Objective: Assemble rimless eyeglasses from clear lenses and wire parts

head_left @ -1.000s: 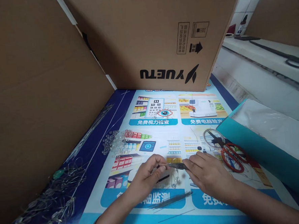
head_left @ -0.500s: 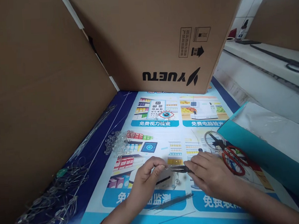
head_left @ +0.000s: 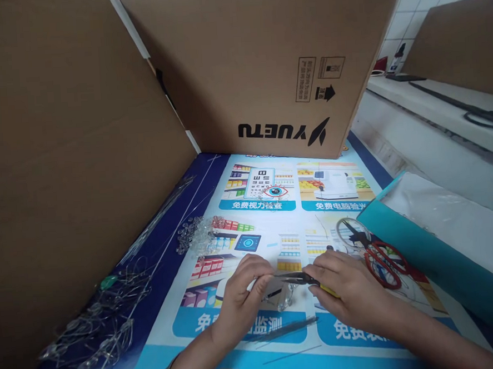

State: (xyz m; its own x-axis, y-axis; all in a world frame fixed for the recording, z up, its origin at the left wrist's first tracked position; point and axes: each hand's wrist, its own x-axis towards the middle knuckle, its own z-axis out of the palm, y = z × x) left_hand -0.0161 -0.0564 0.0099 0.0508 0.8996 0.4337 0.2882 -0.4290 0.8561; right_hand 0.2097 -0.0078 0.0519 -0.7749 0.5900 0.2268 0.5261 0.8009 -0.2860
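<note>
My left hand (head_left: 241, 296) is closed in a pinch on a thin wire piece with clear beads hanging below it (head_left: 283, 300). My right hand (head_left: 345, 290) grips small dark pliers (head_left: 296, 279) with a yellow handle, their tips meeting the wire at my left fingertips. Both hands hover just above a printed blue poster (head_left: 273, 205) that covers the table.
Red-handled scissors (head_left: 380, 257) lie right of my hands beside a teal folder (head_left: 434, 256). A pile of clear beads (head_left: 193, 235) and finished wire pieces (head_left: 100, 327) lie at the left. Dark wire pins (head_left: 280, 330) lie below my hands. Cardboard boxes (head_left: 264, 66) wall the back and left.
The camera has tilted slightly. My hands stay together over the poster; the pliers' tips have closed in on the wire at my left fingertips, and the yellow handle now shows.
</note>
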